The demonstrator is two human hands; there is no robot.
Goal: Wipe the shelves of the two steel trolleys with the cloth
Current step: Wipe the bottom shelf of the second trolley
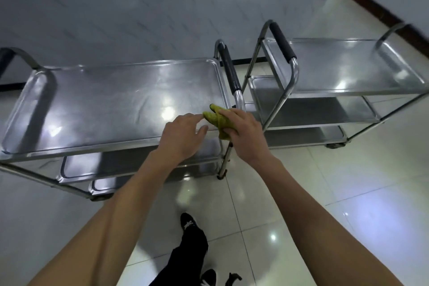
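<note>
Head view. Both bare forearms reach forward and down over the near right corner of the left three-shelf stainless-steel trolley (69,109). The right hand (241,131) grips a crumpled yellow-green cloth (218,121), its fingers curled round the bundle, which sticks out to the left of the knuckles and hangs over the right end of the top shelf, close to the raised rim; whether the cloth touches the steel cannot be told. The left hand (180,138) is held palm down with its fingers loosely spread and extended, the fingertips just beside the cloth; it holds nothing.

The top shelf of the left trolley is a shallow tray with a raised rim and rounded corners, bare and glossy across most of its length to the left of the hands. A black-sleeved tubular handle (231,69) rises at its right end, just behind the cloth. Two lower shelves show beneath the near edge.

The right three-shelf stainless-steel trolley (348,72) stands close beside it, its own black-sleeved handle (282,42) facing the first, with a narrow gap between the two. Both trolleys stand against a grey marbled wall (139,7) on a pale glossy tiled floor (348,193), which lies open on the near side. The person's dark trouser leg and black shoe (188,222) show below.
</note>
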